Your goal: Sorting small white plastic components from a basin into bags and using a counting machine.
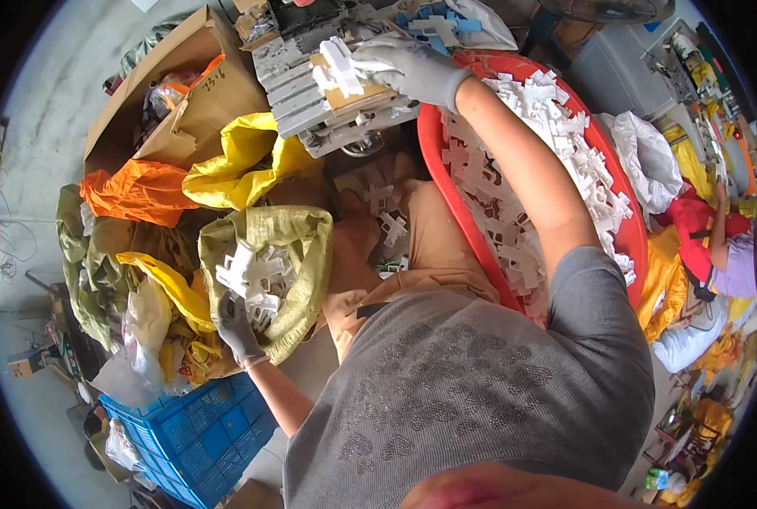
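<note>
Over the sack rim (314, 293), left hand (238, 332) grips a white part (239, 265) — right hand (417, 72) (block edge (361, 102)) pinches another part (340, 68).

Right grip (414, 71) at white plastic piece (339, 66), wooden block (357, 102) beneath; left grip (238, 331) at green sack (315, 276).

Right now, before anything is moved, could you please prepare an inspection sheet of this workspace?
Surface: grey ribbed machine bed bearing a wooden block.
Job's things: white plastic part on the block; similar parts fill the red tub and lie in the olive sack.
Clutter: orange sack, yellow sack, open cardboard box, blue crate.
Hands: right gloved hand at the part on the block; left gloved hand at the olive sack's mouth; grips unclear.
Cables: thin wires, far left.
Surroundings: another person, right edge.
</note>
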Action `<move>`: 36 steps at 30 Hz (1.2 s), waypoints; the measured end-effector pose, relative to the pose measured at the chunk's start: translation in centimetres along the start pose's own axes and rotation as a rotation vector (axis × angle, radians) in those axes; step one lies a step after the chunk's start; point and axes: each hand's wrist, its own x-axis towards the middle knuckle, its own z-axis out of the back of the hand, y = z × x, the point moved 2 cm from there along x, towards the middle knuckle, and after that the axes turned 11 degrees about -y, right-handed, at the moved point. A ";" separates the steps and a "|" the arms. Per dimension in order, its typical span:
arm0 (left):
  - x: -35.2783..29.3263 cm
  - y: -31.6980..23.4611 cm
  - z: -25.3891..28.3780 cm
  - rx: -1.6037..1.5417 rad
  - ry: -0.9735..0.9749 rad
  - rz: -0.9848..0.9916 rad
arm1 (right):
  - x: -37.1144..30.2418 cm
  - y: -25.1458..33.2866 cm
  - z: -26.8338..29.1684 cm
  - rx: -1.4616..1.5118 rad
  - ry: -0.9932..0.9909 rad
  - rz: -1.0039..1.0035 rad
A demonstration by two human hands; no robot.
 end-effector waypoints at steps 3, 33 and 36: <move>0.6 4.7 -1.2 0.251 0.078 0.010 | -0.6 -0.4 0.5 -0.193 -0.034 0.279; -3.3 -2.7 -9.3 0.364 0.494 -0.313 | -32.5 -16.4 -13.8 0.037 -0.043 -1.597; -3.4 -3.2 -9.5 0.337 0.529 -0.241 | -34.2 -14.1 -10.8 -0.100 -0.131 -1.454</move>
